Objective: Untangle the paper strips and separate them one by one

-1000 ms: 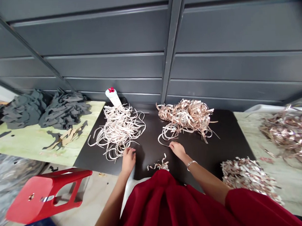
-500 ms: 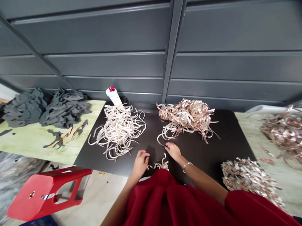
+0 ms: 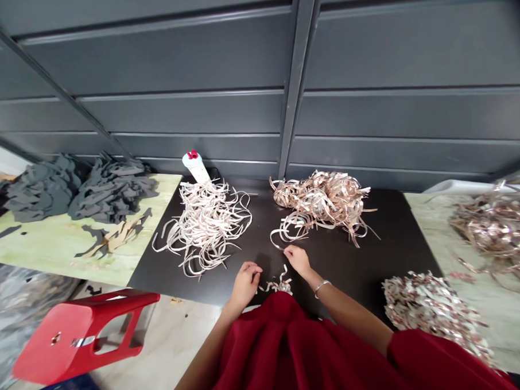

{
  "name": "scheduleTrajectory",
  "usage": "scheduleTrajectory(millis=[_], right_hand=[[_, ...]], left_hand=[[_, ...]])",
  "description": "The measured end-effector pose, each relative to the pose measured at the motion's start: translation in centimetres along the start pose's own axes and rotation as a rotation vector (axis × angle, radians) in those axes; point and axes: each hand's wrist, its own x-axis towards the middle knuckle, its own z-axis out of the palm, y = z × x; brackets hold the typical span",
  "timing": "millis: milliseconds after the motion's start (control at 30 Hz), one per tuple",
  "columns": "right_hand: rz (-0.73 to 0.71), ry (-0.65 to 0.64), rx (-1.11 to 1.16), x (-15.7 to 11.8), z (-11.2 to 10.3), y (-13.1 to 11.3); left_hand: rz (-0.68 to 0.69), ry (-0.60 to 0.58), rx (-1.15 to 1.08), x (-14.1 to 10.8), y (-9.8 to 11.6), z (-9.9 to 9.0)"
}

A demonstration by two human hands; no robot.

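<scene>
My right hand (image 3: pixel 298 260) is closed in a pinch on the end of a thin pale strip (image 3: pixel 275 240), which curves back toward a tangled pile of shiny rose-gold strips (image 3: pixel 324 201). My left hand (image 3: pixel 246 282) hovers near the front edge of the black table (image 3: pixel 261 218), its fingers drawn together; whether they hold anything is too small to see. Between my hands and the red clothing lies a small heap of curled scraps (image 3: pixel 281 284). Left of centre, a loose pile of matte, cream-coloured strips (image 3: pixel 209 223) spreads over the table.
A white cylinder with a red top (image 3: pixel 196 166) stands behind the cream pile. Dark grey cut pieces (image 3: pixel 113 187) lie on the left table. At right are short shiny pieces (image 3: pixel 432 308) and more metallic strips (image 3: pixel 498 230). A red stool (image 3: pixel 55 345) stands at lower left, below a grey panelled wall (image 3: pixel 185 54).
My left hand has shifted slightly right, toward the scraps, and its fingers have drawn closer together. My right hand has moved only a little, still at the strip's end.
</scene>
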Motion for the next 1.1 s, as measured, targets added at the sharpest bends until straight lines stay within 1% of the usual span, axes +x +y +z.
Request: scheduleTrajectory(millis=[133,300,400,500,533,600,667,733,867,967,1033,1100], right_hand=[[-0.14,0.071,0.14,-0.8,-1.4,-2.8],[-0.359,0.132,0.249,-4.4,-4.1,-6.3],[-0.49,0.147,0.246,-6.5,-5.6,-7.6],[-0.633,0.256,0.225,-7.8,-7.0,-8.4],[-0.652,0.29,0.233,-8.2,-7.4,-8.6],[-0.619,0.325,0.277,-8.9,-8.2,-9.2],[-0.555,0.324,0.329,-9.5,-8.9,-9.8],[-0.522,0.331,0.359,-10.0,-9.4,-10.4],[-0.554,0.337,0.353,-10.7,-10.0,-11.1],[-0.571,0.331,0.319,-10.9,-10.3,-11.4],[-0.543,0.316,0.313,-11.0,-10.3,-11.6],[-0.519,0.285,0.319,-11.0,-10.2,-11.6]], left_hand=[[-0.108,-0.042,-0.152,0.2,1.4,0.0],[-0.255,-0.133,-0.425,0.3,4.8,0.1],[-0.308,-0.153,-0.558,0.2,6.8,-0.2],[-0.332,-0.144,-0.641,-0.1,8.1,-0.5],[-0.334,-0.133,-0.659,-0.2,8.4,-0.6],[-0.335,-0.101,-0.686,-0.6,8.9,-0.9],[-0.28,-0.054,-0.652,-0.8,9.5,-1.2],[-0.16,-0.038,-0.524,-1.0,10.2,-1.8],[0.084,-0.12,-0.227,-1.1,11.2,-3.1],[0.227,-0.116,-0.072,-1.2,11.2,-3.5],[0.292,-0.106,0.01,-1.2,11.2,-3.6],[0.325,-0.118,0.053,-1.3,11.4,-3.5]])
